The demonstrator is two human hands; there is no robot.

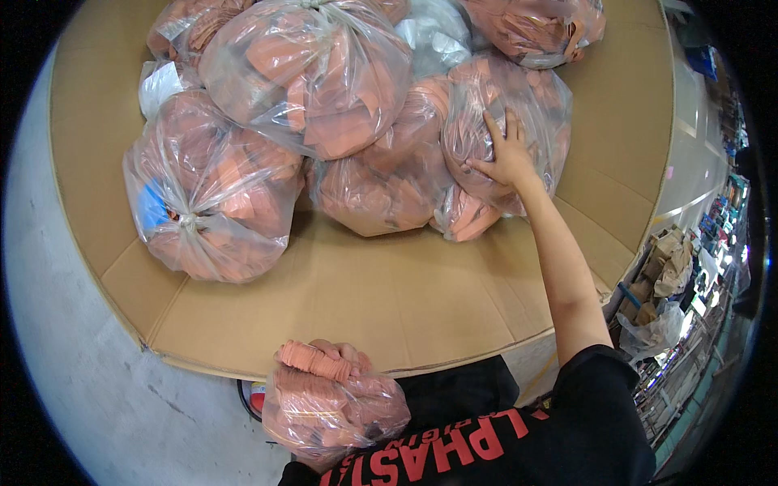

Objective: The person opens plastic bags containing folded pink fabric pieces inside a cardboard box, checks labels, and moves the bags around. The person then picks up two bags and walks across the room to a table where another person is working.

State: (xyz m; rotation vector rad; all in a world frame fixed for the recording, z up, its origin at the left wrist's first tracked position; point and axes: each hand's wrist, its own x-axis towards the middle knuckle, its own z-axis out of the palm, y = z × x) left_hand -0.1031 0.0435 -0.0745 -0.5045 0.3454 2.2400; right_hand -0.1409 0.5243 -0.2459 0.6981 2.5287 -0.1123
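Note:
My right hand (509,158) reaches into a large cardboard box (389,300). Its fingers are spread over a clear plastic bag (543,105) filled with salmon-coloured layered pieces, touching the plastic. Close to my body, my left hand (344,352) curls around a short stack of salmon-coloured pieces (312,362). Below that stack, another clear bag of the same pieces (332,409) rests against my left arm and torso. Part of the left hand is hidden behind the stack and bag. What the pieces are made of, I cannot tell.
More knotted clear bags of salmon pieces (304,73) crowd the far part of the box. One at the left (215,194) has a blue patch inside. A whitish bag (433,36) lies among them. Crumpled cardboard and plastic (660,283) lie outside the box, to the right.

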